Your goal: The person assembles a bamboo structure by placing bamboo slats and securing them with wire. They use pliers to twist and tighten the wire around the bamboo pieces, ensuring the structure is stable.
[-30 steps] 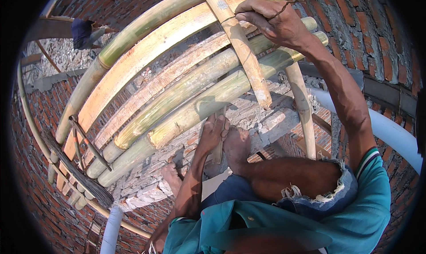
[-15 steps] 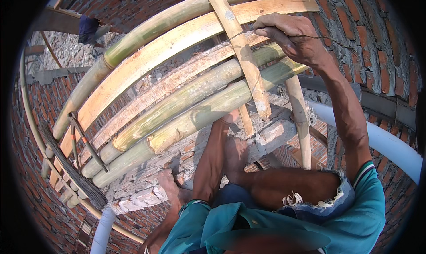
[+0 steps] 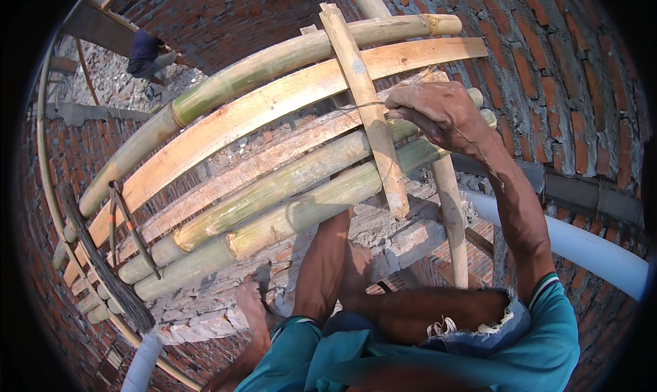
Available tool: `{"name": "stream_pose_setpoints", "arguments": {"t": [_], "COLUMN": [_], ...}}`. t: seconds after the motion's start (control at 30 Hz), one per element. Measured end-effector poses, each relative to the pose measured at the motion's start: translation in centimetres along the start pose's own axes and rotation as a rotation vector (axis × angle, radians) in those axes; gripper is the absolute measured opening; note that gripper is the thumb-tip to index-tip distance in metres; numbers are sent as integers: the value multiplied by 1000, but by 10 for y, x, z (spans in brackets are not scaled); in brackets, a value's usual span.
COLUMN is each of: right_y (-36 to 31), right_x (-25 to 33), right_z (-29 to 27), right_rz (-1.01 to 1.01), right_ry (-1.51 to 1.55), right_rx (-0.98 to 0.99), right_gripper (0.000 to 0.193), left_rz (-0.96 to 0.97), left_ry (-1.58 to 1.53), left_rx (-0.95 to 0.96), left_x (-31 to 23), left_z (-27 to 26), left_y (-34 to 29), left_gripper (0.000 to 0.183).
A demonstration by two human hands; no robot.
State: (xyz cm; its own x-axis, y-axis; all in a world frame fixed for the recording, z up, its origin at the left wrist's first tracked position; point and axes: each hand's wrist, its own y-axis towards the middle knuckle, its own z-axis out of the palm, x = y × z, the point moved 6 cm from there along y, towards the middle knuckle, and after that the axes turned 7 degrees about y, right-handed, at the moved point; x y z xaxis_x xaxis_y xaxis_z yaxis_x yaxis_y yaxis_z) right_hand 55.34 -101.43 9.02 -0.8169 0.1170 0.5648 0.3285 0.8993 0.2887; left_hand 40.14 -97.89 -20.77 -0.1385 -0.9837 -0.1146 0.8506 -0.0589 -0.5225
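My right hand (image 3: 438,115) is closed, pinching a thin dark tie wire (image 3: 487,161) whose loose end trails past my wrist. The wire runs from my fingers to a split-bamboo crosspiece (image 3: 369,115), which lies across the other pieces. Beneath it are two green bamboo poles (image 3: 321,192), a rough wooden strip (image 3: 274,142), a smooth plank (image 3: 274,105) and a far bamboo pole (image 3: 274,63). My left forearm (image 3: 325,265) reaches under the nearest pole, which hides that hand and its fingers.
Pincers (image 3: 133,231) hang over the poles at left, beside a bundle of dark wire (image 3: 102,262). My bare feet rest on a broken brick ledge (image 3: 205,320). A pale pipe (image 3: 588,241) passes at right before a brick wall (image 3: 582,70). Another person (image 3: 146,53) is far below left.
My right hand has drawn nearer to me with the wire, whose tail now hangs along my wrist. My left hand has slipped fully out of sight under the poles. The view has shifted slightly.
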Motion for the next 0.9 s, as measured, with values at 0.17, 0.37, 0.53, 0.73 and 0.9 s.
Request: {"name": "stream_pose_setpoints", "arguments": {"t": [0.17, 0.37, 0.53, 0.73, 0.9], "right_y": [0, 11, 18, 18, 16], "right_x": [4, -3, -1, -4, 2], "right_z": [-5, -9, -8, -11, -15], "right_rz": [-48, -37, -79, 82, 2], "right_ry": [-174, -186, -144, -31, -162], "right_rx": [19, -26, -47, -61, -53], "right_gripper": [18, 20, 17, 18, 13], "left_rz": [1, -10, -8, 10, 23], "left_ry": [6, 46, 65, 53, 46], "left_rx": [-68, -90, -94, -100, -93], "left_x": [-10, -25, -26, -26, -26], "left_z": [-12, -11, -4, 0, 6], "left_y": [-1, -2, -2, -3, -1], "left_gripper": [43, 44, 44, 45, 45]}}
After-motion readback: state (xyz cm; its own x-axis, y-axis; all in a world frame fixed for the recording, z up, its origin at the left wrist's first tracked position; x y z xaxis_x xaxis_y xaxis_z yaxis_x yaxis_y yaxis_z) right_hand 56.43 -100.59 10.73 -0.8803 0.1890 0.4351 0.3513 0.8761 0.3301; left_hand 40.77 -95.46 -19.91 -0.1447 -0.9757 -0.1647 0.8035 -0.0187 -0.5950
